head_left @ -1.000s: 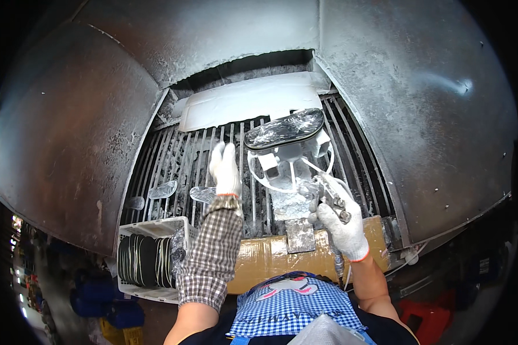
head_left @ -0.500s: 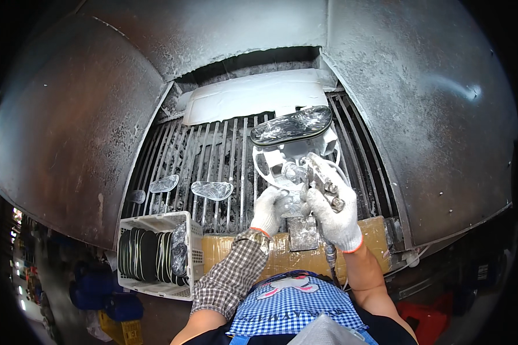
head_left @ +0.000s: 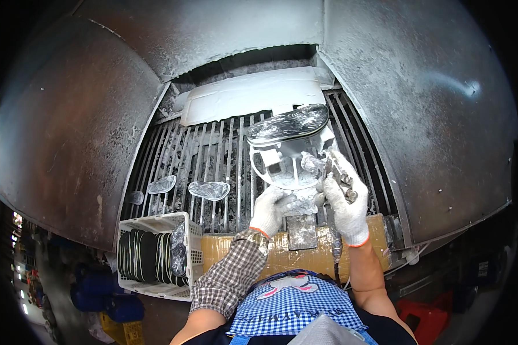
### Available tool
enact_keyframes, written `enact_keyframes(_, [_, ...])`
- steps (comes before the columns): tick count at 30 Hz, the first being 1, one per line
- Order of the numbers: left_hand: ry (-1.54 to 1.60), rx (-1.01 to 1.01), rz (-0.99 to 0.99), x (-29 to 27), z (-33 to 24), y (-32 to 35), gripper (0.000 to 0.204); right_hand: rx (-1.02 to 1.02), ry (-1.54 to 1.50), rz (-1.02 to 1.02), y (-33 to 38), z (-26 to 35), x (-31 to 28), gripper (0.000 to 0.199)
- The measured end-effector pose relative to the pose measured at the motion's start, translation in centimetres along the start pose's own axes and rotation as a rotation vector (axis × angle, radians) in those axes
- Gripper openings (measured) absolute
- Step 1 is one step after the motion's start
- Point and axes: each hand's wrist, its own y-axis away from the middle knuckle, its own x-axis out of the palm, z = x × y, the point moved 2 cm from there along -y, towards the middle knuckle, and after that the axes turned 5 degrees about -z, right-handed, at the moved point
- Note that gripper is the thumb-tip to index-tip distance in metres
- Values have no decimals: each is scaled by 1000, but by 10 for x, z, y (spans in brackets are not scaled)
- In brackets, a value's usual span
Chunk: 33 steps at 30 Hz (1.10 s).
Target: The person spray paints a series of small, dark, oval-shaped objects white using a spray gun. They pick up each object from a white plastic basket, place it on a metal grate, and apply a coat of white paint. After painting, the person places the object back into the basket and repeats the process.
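A shoe sole (head_left: 288,125), dark and wrapped along its face in shiny film, rests tilted on top of a white-crusted stand (head_left: 295,177) with a curved rim. My left hand (head_left: 269,210), in a white knitted glove, is closed on the lower near side of this stand, its fingertips partly hidden. In my right hand (head_left: 351,210), also gloved, is a spray gun (head_left: 331,167), gripped to the right of the stand, its coated nozzle end turned toward the stand. A hose (head_left: 336,247) hangs below the gun.
A white plastic basket (head_left: 197,256) of upright dark soles stands at the near left. Film-covered oval pieces (head_left: 209,190) lie on the metal grate (head_left: 240,167). White-dusted metal panels (head_left: 437,132) enclose the sides and back. Taped cardboard (head_left: 265,256) runs along the front edge.
My right hand and the spray gun have moved a little to the right, away from the stand's middle. More of the stand's white inside shows now. My left hand stays at the stand.
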Motion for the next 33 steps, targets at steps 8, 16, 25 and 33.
enact_keyframes(8, [51,-7,-17,-7,-2,0,35,75,8,-89,0,5,-13,55])
enact_keyframes(16, [19,12,-68,-19,-7,-4,28,-13,91,-137,-2,-1,-24,57])
enact_keyframes(25, [68,44,-107,-37,-16,-13,35,35,78,-173,-2,12,-34,59])
enact_keyframes(33, [65,132,-141,-56,-26,-26,34,39,27,-208,-3,15,-45,55])
